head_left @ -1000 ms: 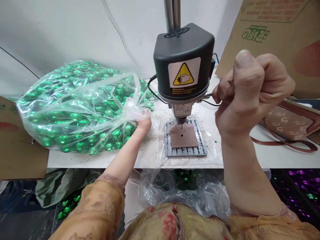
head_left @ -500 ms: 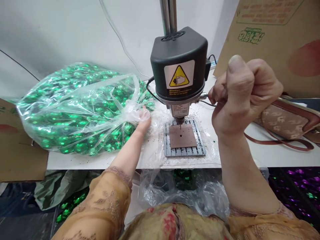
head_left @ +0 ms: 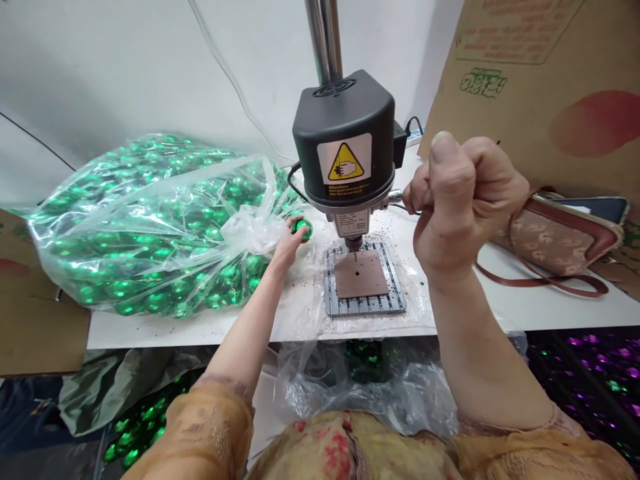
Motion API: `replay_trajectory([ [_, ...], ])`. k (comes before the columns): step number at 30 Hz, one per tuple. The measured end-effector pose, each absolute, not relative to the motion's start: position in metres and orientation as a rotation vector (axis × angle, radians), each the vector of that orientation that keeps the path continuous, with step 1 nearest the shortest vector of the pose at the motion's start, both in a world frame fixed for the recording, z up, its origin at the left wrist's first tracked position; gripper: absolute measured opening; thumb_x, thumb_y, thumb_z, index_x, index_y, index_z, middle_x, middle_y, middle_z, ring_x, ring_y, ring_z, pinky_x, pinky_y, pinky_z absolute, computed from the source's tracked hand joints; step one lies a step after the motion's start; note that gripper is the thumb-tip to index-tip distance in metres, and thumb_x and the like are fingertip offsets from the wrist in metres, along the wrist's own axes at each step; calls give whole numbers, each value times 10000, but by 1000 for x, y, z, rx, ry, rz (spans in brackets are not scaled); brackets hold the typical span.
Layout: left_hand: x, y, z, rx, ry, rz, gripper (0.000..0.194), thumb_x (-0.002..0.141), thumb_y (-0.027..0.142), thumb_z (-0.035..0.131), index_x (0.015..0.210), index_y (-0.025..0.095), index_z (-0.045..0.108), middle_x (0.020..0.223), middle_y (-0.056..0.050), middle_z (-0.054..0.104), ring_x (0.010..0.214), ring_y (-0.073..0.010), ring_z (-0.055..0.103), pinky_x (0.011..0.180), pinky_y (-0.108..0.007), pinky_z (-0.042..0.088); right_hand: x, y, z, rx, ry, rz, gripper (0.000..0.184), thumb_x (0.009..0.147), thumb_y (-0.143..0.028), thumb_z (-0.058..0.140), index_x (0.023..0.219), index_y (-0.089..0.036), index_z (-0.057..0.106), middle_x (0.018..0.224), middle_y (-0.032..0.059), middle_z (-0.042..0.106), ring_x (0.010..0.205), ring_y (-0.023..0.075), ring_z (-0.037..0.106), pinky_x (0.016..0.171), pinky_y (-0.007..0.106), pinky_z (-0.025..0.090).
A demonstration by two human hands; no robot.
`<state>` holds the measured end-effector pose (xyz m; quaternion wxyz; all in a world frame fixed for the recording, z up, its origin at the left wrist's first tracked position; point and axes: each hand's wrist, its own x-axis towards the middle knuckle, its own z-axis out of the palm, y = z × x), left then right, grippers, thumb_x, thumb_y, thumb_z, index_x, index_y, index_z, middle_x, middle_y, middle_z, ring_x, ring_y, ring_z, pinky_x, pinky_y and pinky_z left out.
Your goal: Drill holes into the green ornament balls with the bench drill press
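Head view: shiny green ball in fingers of left hand, at knotted mouth of clear plastic bag full of green balls; left hand part-curled, fingertips pinching ball. Just right, brown square pad with dark hole lies on slotted metal base, under chuck of black drill press. Right hand closed in fist round drill press's side lever. Dark crumbs dot white counter. Brown-strapped bag lies beyond right hand.
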<state>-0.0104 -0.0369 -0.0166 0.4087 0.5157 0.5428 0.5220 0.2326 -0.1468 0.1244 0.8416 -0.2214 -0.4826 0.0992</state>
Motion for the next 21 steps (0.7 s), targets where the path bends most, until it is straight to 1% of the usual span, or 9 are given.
replay_trajectory([
  [2, 0, -57, -11, 1096, 1164, 1344, 402, 802, 406, 809, 1120, 230, 639, 1024, -40, 674, 914, -179, 672, 830, -345, 614, 233, -147, 124, -478, -1026, 221, 529, 914, -427, 665, 614, -229, 277, 505, -64, 295, 420, 71, 352, 444, 309, 277],
  [4, 11, -82, -9, 1023, 1037, 1334, 475, 790, 501, 840, 1124, 236, 632, 1053, -47, 689, 908, -181, 686, 818, -360, 630, 234, -147, 124, -489, -1024, 233, 544, 909, -451, 669, 612, -227, 272, 506, -65, 296, 422, 70, 348, 446, 316, 277],
  [6, 21, -106, -11, 1012, 1001, 1329, 555, 747, 542, 884, 1126, 235, 620, 1028, -40, 709, 880, -180, 696, 827, -373, 629, 233, -148, 124, -485, -1017, 241, 556, 899, -473, 677, 616, -228, 267, 510, -70, 296, 421, 64, 342, 448, 317, 270],
  [9, 34, -131, -21, 1100, 1055, 1351, 613, 706, 562, 918, 1112, 223, 608, 965, -21, 730, 842, -155, 694, 813, -313, 578, 233, -150, 124, -478, -1015, 251, 562, 891, -491, 683, 624, -233, 261, 513, -75, 293, 423, 60, 345, 454, 313, 274],
  [11, 40, -140, -31, 1195, 1083, 1342, 609, 716, 577, 909, 1108, 218, 611, 976, -24, 740, 880, -152, 693, 835, -290, 541, 233, -151, 124, -500, -1026, 251, 565, 895, -502, 675, 627, -233, 256, 517, -72, 281, 432, 61, 349, 459, 310, 286],
  [13, 44, -144, -39, 1283, 1105, 1306, 591, 742, 588, 887, 1115, 220, 614, 1010, -36, 744, 945, -165, 690, 878, -297, 520, 233, -151, 124, -532, -1042, 237, 567, 907, -512, 655, 630, -230, 247, 524, -66, 269, 439, 62, 348, 461, 305, 298],
  [16, 48, -144, -50, 1384, 1144, 1270, 567, 779, 586, 859, 1139, 223, 615, 1068, -61, 735, 1036, -198, 682, 937, -329, 509, 234, -151, 123, -554, -1056, 208, 562, 925, -512, 626, 639, -226, 237, 526, -60, 265, 441, 61, 343, 459, 296, 308],
  [21, 52, -141, -57, 1538, 1164, 1250, 532, 791, 548, 858, 1152, 225, 638, 1182, -91, 714, 1153, -251, 673, 1027, -398, 512, 234, -151, 121, -562, -1052, 205, 555, 928, -515, 620, 642, -224, 244, 529, -57, 286, 458, 65, 351, 470, 298, 309],
])
